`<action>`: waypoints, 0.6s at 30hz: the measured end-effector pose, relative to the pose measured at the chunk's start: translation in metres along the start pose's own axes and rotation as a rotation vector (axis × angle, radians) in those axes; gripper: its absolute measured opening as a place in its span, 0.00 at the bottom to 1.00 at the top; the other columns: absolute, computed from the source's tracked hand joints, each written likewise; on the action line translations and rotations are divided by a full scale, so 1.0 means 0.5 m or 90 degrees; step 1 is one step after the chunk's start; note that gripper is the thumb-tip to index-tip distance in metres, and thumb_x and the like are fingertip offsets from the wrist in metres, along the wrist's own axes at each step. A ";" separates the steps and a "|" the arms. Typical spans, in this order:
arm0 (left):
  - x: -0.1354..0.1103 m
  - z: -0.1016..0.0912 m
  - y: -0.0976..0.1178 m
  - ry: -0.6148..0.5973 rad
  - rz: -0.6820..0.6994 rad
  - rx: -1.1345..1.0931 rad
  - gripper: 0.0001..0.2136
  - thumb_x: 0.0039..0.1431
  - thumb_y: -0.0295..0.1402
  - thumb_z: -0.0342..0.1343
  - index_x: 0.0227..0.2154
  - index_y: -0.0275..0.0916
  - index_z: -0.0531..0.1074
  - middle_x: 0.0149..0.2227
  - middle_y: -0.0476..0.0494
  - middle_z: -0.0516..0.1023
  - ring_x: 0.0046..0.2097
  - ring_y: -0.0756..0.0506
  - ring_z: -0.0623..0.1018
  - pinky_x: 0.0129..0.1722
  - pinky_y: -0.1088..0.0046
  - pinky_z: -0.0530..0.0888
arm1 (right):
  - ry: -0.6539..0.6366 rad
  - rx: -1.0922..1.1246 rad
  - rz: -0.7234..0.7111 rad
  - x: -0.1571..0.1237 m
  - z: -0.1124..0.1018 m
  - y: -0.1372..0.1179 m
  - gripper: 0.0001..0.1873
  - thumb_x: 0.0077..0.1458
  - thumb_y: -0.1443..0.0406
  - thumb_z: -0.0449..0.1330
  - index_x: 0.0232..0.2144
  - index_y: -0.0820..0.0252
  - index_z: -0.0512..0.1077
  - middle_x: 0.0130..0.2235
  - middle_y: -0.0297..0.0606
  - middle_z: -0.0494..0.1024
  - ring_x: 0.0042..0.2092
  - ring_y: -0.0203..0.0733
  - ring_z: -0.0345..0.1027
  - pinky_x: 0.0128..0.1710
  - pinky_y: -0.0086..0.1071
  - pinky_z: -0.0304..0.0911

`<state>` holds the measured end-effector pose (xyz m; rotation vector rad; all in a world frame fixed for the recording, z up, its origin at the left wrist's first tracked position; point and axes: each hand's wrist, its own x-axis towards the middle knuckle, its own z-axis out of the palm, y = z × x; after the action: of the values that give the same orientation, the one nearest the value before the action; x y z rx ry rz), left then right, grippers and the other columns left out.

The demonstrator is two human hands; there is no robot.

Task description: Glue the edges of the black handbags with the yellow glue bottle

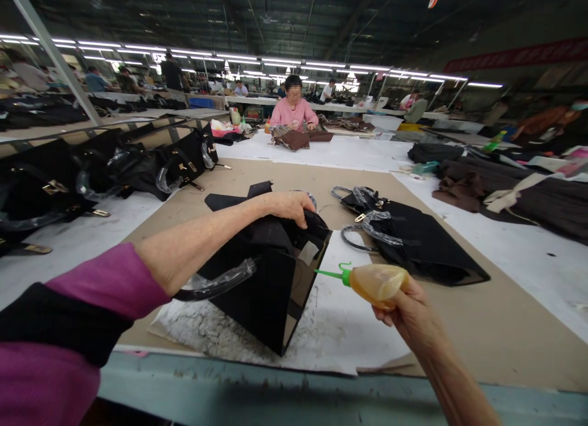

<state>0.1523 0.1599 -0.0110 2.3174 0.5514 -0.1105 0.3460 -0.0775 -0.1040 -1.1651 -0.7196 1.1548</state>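
Observation:
A black handbag point(261, 285) lies tilted before me, its opening turned to the right and its tan lining showing. Over its upper edge reaches my left hand point(291, 208), fingers curled round the fabric near the rim. One plastic-wrapped handle point(225, 282) sticks out on the bag's near left side. In my right hand point(411, 309) is a squeeze bottle point(376, 284) of amber liquid, probably glue, held level. Its green nozzle point(331, 274) points left at the bag's open edge, a small gap away. A pale patch point(307, 253) shows on the lining.
Another black bag point(422, 242) lies flat to the right. Several finished-looking bags point(151, 156) stand in a row at left. Dark fabric piles point(514, 181) sit at far right. Across the table a person in pink point(294, 113) handles brown pieces. White paper point(349, 334) covers the near work surface.

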 end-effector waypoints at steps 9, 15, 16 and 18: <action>-0.011 0.006 0.009 0.016 0.009 0.007 0.08 0.38 0.25 0.55 0.26 0.34 0.74 0.21 0.53 0.70 0.27 0.51 0.69 0.24 0.79 0.62 | -0.026 -0.019 0.032 -0.016 -0.003 0.045 0.15 0.42 0.62 0.66 0.34 0.62 0.70 0.21 0.37 0.72 0.16 0.37 0.62 0.11 0.23 0.53; -0.019 0.013 0.013 0.028 0.019 0.025 0.07 0.38 0.25 0.55 0.25 0.34 0.74 0.19 0.54 0.68 0.25 0.52 0.67 0.24 0.79 0.61 | -0.047 -0.031 0.056 -0.029 0.002 0.060 0.16 0.43 0.62 0.66 0.34 0.63 0.69 0.21 0.38 0.72 0.16 0.38 0.63 0.11 0.24 0.54; -0.022 0.014 0.016 0.030 0.018 0.031 0.07 0.39 0.25 0.54 0.25 0.34 0.74 0.19 0.54 0.68 0.24 0.52 0.67 0.23 0.79 0.60 | -0.053 -0.032 0.058 -0.030 0.003 0.063 0.16 0.43 0.62 0.66 0.34 0.64 0.69 0.21 0.38 0.72 0.17 0.38 0.63 0.11 0.24 0.55; -0.032 0.017 0.025 0.036 0.019 0.046 0.07 0.39 0.25 0.54 0.25 0.34 0.74 0.19 0.55 0.67 0.24 0.53 0.66 0.22 0.80 0.59 | -0.065 -0.031 0.061 -0.032 0.004 0.073 0.17 0.43 0.62 0.65 0.35 0.64 0.69 0.21 0.38 0.72 0.17 0.38 0.63 0.11 0.24 0.55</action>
<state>0.1438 0.1401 -0.0053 2.4050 0.5494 -0.0524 0.3283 -0.0927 -0.1361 -1.1982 -0.7806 1.2904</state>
